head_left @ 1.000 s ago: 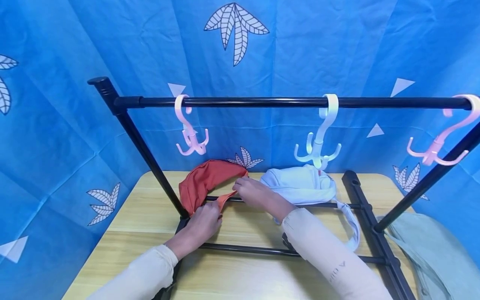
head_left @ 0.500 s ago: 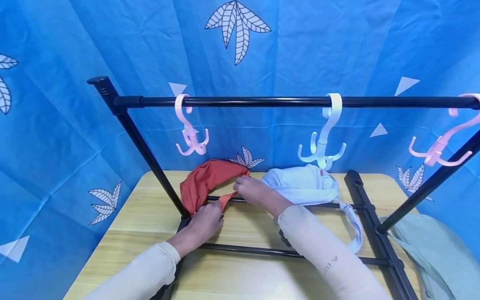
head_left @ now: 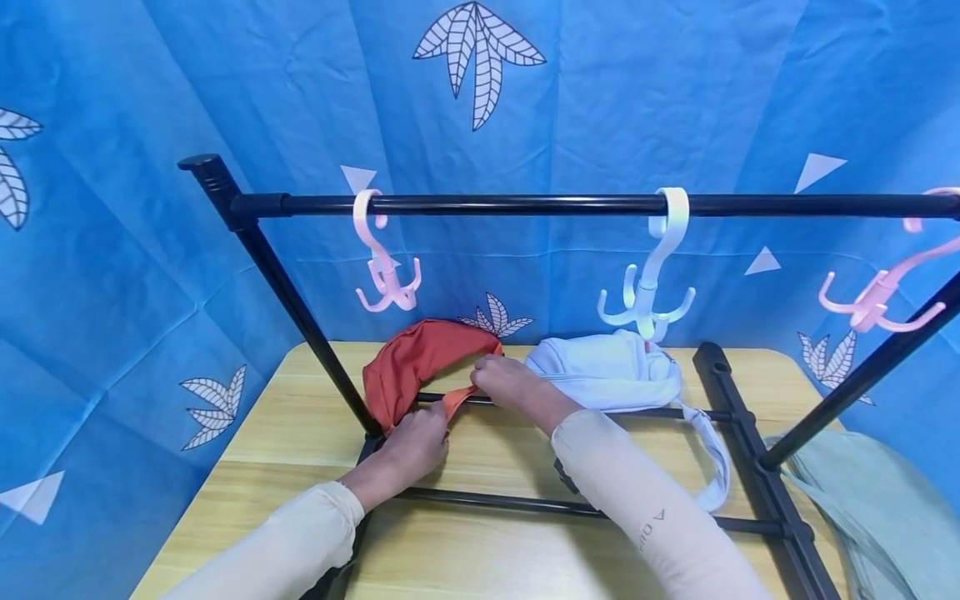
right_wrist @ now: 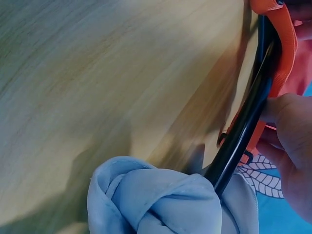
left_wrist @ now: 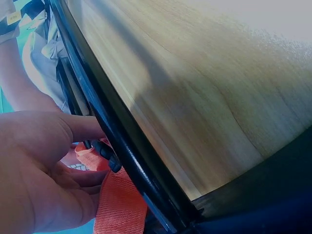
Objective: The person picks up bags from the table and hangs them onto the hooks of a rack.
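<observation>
Blue leaf-print cloth (head_left: 630,92) backs a wooden tabletop (head_left: 262,458).

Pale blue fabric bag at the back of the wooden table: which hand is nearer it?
Right. The right hand is just left of the pale blue fabric bag, at the orange webbing strap; the left hand is farther left, by the red fabric bag.

Vs. 1 s ago, R sleeve (head_left: 648,508) shifted a bit L in head view, lettering w/ it; dark piece (head_left: 566,476) beside it also slightly further L. L hand (head_left: 416,446), red bag (head_left: 420,362) & rack (head_left: 495,205) show a touch further R. Far-R pink hook (head_left: 873,300) likewise, more of its top cut off @ frame edge.
</observation>
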`<state>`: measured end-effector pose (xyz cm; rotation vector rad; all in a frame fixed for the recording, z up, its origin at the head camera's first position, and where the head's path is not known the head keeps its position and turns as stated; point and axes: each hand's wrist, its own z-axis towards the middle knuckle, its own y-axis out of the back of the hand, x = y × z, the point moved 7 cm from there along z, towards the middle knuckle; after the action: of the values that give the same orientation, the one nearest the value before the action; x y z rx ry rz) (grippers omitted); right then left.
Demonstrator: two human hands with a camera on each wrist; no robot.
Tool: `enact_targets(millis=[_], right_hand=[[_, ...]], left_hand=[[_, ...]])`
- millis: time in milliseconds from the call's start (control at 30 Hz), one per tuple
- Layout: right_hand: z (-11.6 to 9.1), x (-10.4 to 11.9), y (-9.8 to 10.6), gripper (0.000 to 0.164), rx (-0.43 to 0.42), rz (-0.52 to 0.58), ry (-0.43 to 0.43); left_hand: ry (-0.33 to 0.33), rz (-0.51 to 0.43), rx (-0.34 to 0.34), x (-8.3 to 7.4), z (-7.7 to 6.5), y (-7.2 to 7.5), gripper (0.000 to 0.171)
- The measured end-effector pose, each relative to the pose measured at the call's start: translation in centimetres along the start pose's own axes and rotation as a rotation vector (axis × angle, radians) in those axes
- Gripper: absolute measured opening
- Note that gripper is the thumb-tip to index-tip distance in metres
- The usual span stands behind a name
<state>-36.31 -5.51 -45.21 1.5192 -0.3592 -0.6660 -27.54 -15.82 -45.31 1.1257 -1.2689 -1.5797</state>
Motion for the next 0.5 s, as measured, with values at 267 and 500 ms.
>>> enact_targets(millis=[267,500], right_hand=[[-0.20,-0.39,0.10,0.021,0.013,0.028,-0.024],[-0.58,-0.76,0.84,0.010,-0.029,0.064,-0.041]], left_hand=[[-0.018,-0.034,0.024,-0.23,-0.12,0.07,0.018],[-0.001,-0.059,0.045,-0.21,-0.15,0.45,0.019]])
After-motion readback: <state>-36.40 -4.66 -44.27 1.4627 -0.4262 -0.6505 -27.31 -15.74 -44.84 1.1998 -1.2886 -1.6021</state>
